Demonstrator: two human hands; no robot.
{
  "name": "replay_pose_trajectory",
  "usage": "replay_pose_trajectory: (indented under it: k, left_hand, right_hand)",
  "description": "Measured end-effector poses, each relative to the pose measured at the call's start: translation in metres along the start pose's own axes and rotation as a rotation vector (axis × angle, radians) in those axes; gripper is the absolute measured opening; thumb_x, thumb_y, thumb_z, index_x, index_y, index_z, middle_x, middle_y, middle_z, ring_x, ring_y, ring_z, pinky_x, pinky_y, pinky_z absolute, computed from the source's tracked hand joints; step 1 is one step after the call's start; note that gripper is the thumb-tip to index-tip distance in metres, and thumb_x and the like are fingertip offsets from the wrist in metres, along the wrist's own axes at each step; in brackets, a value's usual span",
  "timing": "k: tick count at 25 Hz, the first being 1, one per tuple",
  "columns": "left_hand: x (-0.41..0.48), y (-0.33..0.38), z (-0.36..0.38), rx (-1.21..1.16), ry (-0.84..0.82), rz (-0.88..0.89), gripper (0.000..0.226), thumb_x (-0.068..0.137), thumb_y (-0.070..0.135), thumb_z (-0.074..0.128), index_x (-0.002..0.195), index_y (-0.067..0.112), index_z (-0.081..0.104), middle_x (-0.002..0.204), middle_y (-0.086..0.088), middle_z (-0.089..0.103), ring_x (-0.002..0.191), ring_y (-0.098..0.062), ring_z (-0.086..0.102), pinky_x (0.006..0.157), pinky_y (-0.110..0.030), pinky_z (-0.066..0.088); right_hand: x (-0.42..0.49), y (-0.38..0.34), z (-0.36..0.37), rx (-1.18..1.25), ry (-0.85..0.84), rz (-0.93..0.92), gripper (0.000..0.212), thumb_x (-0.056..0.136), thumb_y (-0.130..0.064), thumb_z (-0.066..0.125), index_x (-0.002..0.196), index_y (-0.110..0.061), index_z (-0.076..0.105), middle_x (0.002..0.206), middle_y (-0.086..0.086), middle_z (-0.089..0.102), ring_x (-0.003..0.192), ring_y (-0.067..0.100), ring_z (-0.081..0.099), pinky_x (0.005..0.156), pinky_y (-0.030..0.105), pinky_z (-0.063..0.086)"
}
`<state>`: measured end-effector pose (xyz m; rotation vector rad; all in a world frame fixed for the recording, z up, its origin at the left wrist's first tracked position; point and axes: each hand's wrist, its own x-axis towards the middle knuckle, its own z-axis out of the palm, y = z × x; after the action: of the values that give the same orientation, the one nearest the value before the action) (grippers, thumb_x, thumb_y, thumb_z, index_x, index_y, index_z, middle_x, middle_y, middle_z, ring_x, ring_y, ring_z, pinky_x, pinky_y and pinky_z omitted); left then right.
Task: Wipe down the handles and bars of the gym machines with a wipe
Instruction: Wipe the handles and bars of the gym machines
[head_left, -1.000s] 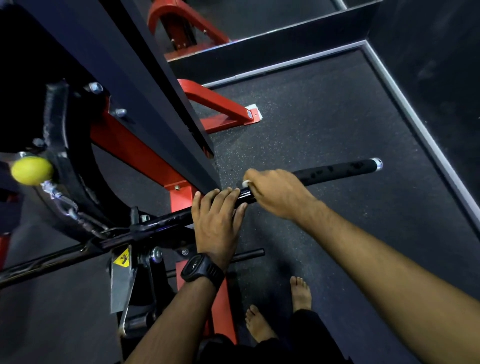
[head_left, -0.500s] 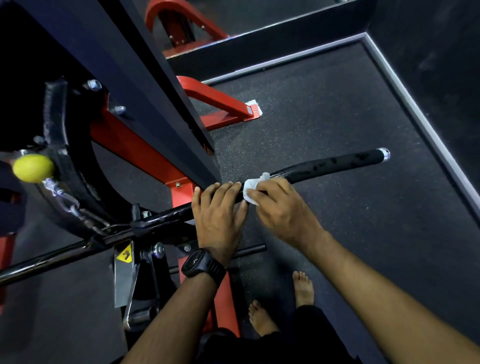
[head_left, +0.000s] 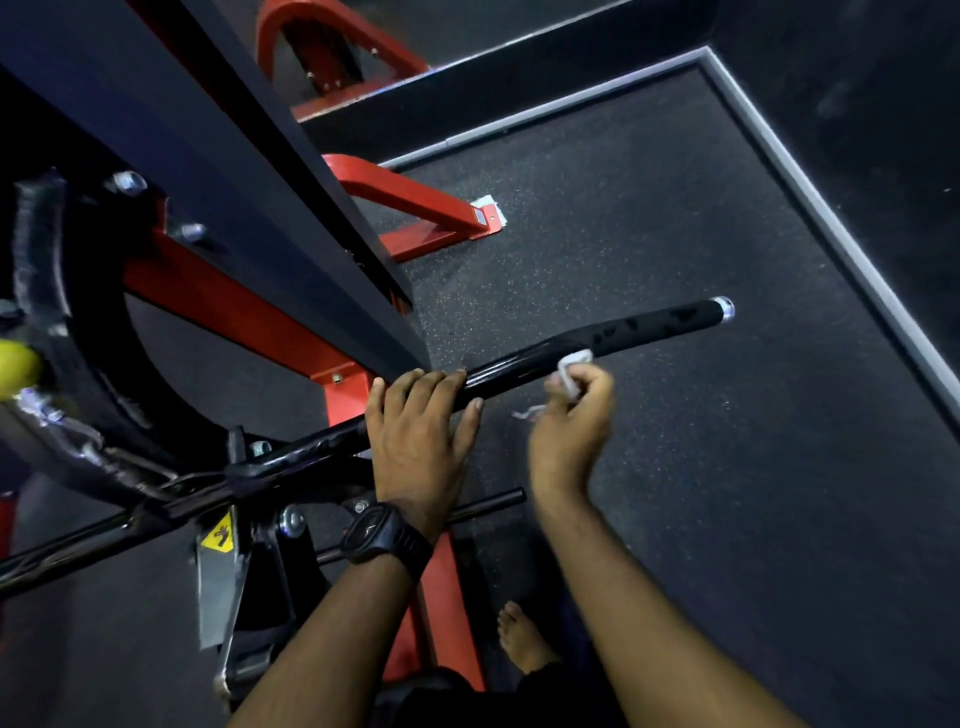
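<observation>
Progress seems partial: left hand (head_left: 415, 441) rests straight-fingered on glossy black metal bar (head_left: 514, 369), right hand (head_left: 571, 421) pinches crumpled white wipe (head_left: 571, 366) beside black foam grip (head_left: 660, 325), likely unwiped.

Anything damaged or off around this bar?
Yes. The black grip at the free end of the bar shows dark pitted patches, like worn or gouged spots. The wipe pinched in the right hand looks ragged, with a thin strand trailing below it.
</observation>
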<state>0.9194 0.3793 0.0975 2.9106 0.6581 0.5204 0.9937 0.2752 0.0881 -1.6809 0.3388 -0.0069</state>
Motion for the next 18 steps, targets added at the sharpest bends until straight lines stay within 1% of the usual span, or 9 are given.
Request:
replay_pose_trajectory:
  k: [2, 4, 5, 8, 11, 13, 15, 16, 18]
  left_hand:
    - [0.001, 0.001, 0.004, 0.005, 0.008, -0.006, 0.035, 0.092, 0.042, 0.054, 0.114, 0.019, 0.068, 0.110, 0.000, 0.068, 0.115, -0.024, 0.055, 0.106, -0.048, 0.031]
    - [0.001, 0.003, 0.005, 0.012, 0.014, -0.003, 0.034, 0.092, 0.041, 0.055, 0.114, 0.018, 0.068, 0.110, 0.000, 0.068, 0.114, -0.024, 0.056, 0.105, -0.048, 0.032]
    - [0.002, 0.003, 0.005, 0.017, 0.020, -0.004, 0.035, 0.092, 0.042, 0.054, 0.113, 0.018, 0.068, 0.109, 0.000, 0.068, 0.114, -0.024, 0.056, 0.105, -0.048, 0.032]
    - [0.004, 0.004, 0.002, 0.016, 0.039, -0.015, 0.034, 0.091, 0.041, 0.054, 0.112, 0.017, 0.068, 0.108, -0.001, 0.068, 0.113, -0.025, 0.056, 0.105, -0.047, 0.032]
    - [0.003, 0.005, 0.001, 0.016, 0.043, -0.007, 0.032, 0.091, 0.040, 0.057, 0.112, 0.018, 0.067, 0.108, 0.000, 0.068, 0.113, -0.024, 0.055, 0.105, -0.047, 0.032]
    - [0.004, 0.004, 0.001, 0.011, 0.052, -0.009, 0.032, 0.090, 0.040, 0.057, 0.111, 0.018, 0.068, 0.107, 0.000, 0.068, 0.112, -0.024, 0.056, 0.105, -0.047, 0.033]
    - [0.006, 0.006, 0.001, -0.001, 0.057, -0.020, 0.032, 0.091, 0.040, 0.057, 0.110, 0.017, 0.068, 0.105, 0.000, 0.068, 0.112, -0.024, 0.056, 0.104, -0.047, 0.033]
    - [0.007, 0.007, 0.000, -0.003, 0.054, -0.017, 0.033, 0.091, 0.041, 0.056, 0.110, 0.017, 0.068, 0.105, -0.001, 0.068, 0.112, -0.025, 0.056, 0.104, -0.047, 0.032]
    - [0.009, 0.008, -0.001, -0.007, 0.047, -0.001, 0.034, 0.091, 0.042, 0.055, 0.109, 0.016, 0.068, 0.104, 0.000, 0.068, 0.112, -0.025, 0.056, 0.104, -0.046, 0.032]
  right_hand:
    - [-0.009, 0.002, 0.011, 0.245, -0.100, 0.286, 0.007, 0.095, -0.002, 0.055, 0.100, -0.008, 0.053, 0.091, 0.007, 0.061, 0.071, -0.002, 0.058, 0.075, 0.020, 0.048]
    - [-0.014, 0.000, 0.016, 0.515, -0.151, 0.516, 0.004, 0.097, -0.006, 0.053, 0.098, -0.010, 0.054, 0.086, 0.005, 0.063, 0.075, 0.006, 0.060, 0.084, 0.031, 0.048]
    - [-0.018, -0.004, 0.016, 0.568, -0.174, 0.566, 0.004, 0.098, -0.007, 0.052, 0.098, -0.010, 0.055, 0.085, 0.004, 0.063, 0.076, 0.009, 0.060, 0.085, 0.032, 0.048]
    - [-0.017, -0.008, 0.014, 0.604, -0.226, 0.560, 0.005, 0.097, -0.006, 0.053, 0.097, -0.010, 0.054, 0.083, 0.004, 0.063, 0.074, 0.010, 0.061, 0.074, 0.024, 0.051]
    - [-0.002, -0.014, 0.014, 0.818, -0.091, 0.611, 0.008, 0.098, -0.003, 0.050, 0.100, -0.010, 0.051, 0.082, 0.003, 0.058, 0.069, 0.008, 0.057, 0.066, 0.019, 0.051]
    - [-0.001, -0.020, 0.013, 0.926, -0.118, 0.701, 0.008, 0.100, -0.004, 0.047, 0.104, -0.009, 0.051, 0.087, 0.005, 0.059, 0.072, 0.009, 0.060, 0.068, 0.019, 0.053]
    - [-0.001, -0.022, 0.010, 0.938, -0.180, 0.777, 0.009, 0.099, -0.002, 0.045, 0.102, -0.007, 0.053, 0.084, 0.006, 0.064, 0.072, 0.009, 0.066, 0.069, 0.020, 0.054]
    - [0.001, -0.021, 0.009, 0.946, -0.167, 0.795, 0.011, 0.099, 0.000, 0.045, 0.101, -0.006, 0.053, 0.084, 0.007, 0.066, 0.073, 0.010, 0.067, 0.071, 0.021, 0.055]
    - [0.007, -0.019, 0.009, 0.964, -0.129, 0.807, 0.016, 0.099, 0.003, 0.042, 0.102, -0.006, 0.054, 0.092, 0.009, 0.063, 0.082, 0.013, 0.065, 0.079, 0.023, 0.054]
